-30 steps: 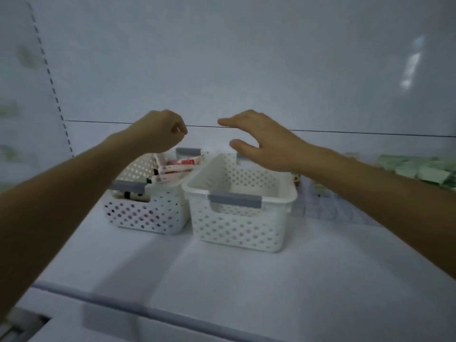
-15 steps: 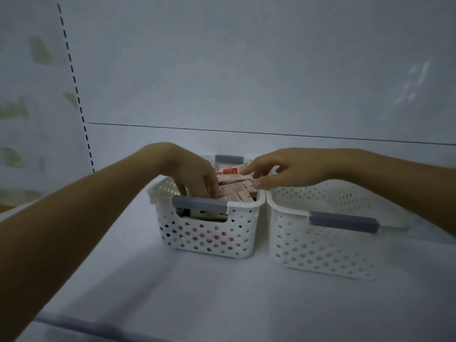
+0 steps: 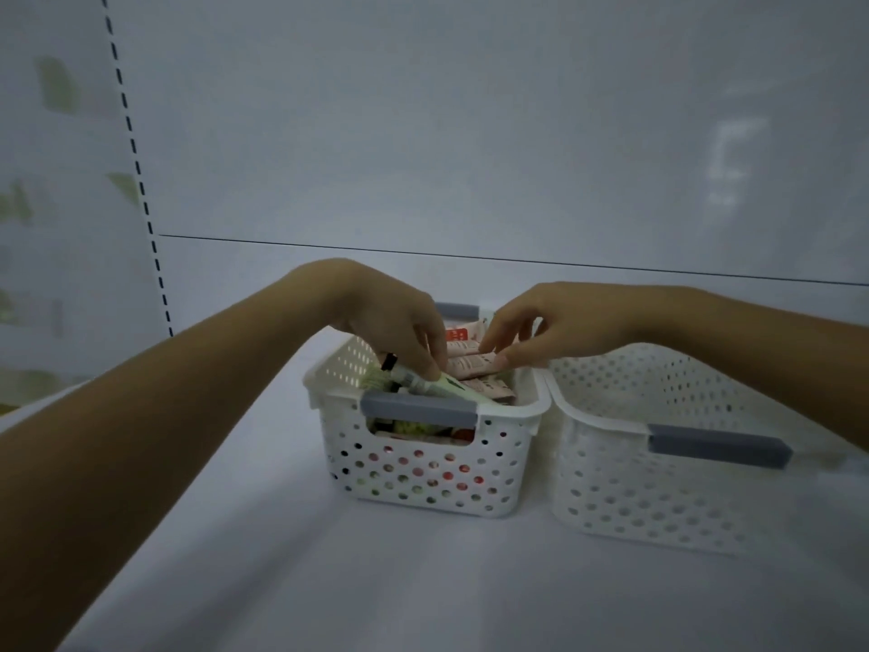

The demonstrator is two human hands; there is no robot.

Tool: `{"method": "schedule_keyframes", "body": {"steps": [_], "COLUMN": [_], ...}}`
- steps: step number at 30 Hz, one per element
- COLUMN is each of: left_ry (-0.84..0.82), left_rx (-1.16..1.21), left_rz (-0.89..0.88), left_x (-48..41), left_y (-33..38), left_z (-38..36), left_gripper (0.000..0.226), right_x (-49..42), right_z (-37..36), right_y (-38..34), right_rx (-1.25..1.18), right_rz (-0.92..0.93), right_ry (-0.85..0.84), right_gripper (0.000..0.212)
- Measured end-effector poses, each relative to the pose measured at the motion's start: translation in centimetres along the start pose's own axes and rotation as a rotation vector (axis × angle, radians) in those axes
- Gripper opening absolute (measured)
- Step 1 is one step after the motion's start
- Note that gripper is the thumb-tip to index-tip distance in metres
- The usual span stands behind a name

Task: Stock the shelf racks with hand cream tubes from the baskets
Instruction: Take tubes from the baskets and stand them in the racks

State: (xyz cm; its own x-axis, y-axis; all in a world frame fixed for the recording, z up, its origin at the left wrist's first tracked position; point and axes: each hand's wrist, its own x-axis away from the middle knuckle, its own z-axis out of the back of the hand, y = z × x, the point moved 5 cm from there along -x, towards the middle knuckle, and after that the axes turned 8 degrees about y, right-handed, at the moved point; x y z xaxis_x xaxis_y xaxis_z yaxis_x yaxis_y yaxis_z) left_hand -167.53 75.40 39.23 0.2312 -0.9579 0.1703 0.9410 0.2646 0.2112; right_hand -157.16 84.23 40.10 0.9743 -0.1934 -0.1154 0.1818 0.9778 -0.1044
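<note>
Two white perforated baskets with grey handles stand side by side on a white shelf. The left basket point(image 3: 423, 468) holds several hand cream tubes, pink and green. My left hand point(image 3: 399, 329) reaches into it and pinches a green-and-white tube with a black cap point(image 3: 423, 383), lifted partly above the rim. My right hand point(image 3: 541, 329) reaches across from the right, its fingertips closed on a pink tube point(image 3: 472, 367) lying on top of the pile. The right basket point(image 3: 658, 487) shows no tubes inside.
The white shelf board point(image 3: 423, 581) extends toward me in front of the baskets. A white back panel point(image 3: 470, 134) rises behind them, with a slotted upright point(image 3: 136, 171) at the left. Blurred green shapes show at the far left.
Both hands came down from above the baskets into the left basket. My left hand has drawn a green tube up above the rim; my right hand stays on the pink tubes.
</note>
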Motion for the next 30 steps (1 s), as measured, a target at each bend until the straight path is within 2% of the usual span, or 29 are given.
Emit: {"method": "schedule_keyframes", "body": {"steps": [4,7,12,16,21,25,30], "left_ry": [0.100,0.244,0.442,0.475,0.542,0.616,0.814], "left_rx": [0.056,0.111,0.190,0.278,0.538,0.658,0.767], "left_rz": [-0.031,-0.030,0.036,0.043,0.001,-0.026,0.007], "left_x": [0.0,-0.2,-1.3,-2.6,-3.1,-3.1,-2.7], "left_y": [-0.5,-1.2,-2.4,-3.3,-4.6,-5.2,-6.2], "left_z": [1.8,3.3,3.4,2.2,1.3,1.1,1.0], "left_gripper": [0.010,0.007,0.034,0.038,0.033,0.028,0.028], "right_x": [-0.1,-0.3,-1.3,-2.6,-4.8,-6.0,-6.9], "right_z": [0.7,1.3,1.7,0.7,-2.0,-3.0,-4.6], "right_y": [0.1,0.3,-0.9,-3.2,-5.4,-6.3,-6.9], "right_rx": [-0.060,-0.043,-0.035,-0.077,-0.009,-0.038,0.014], "right_rz": [-0.011,-0.029,0.008,0.098,0.218,0.269,0.325], "right_ry": [0.075,0.147,0.273,0.163,-0.024,-0.089,-0.114], "right_gripper": [0.023,0.019,0.003,0.009,0.025,0.035,0.043]}}
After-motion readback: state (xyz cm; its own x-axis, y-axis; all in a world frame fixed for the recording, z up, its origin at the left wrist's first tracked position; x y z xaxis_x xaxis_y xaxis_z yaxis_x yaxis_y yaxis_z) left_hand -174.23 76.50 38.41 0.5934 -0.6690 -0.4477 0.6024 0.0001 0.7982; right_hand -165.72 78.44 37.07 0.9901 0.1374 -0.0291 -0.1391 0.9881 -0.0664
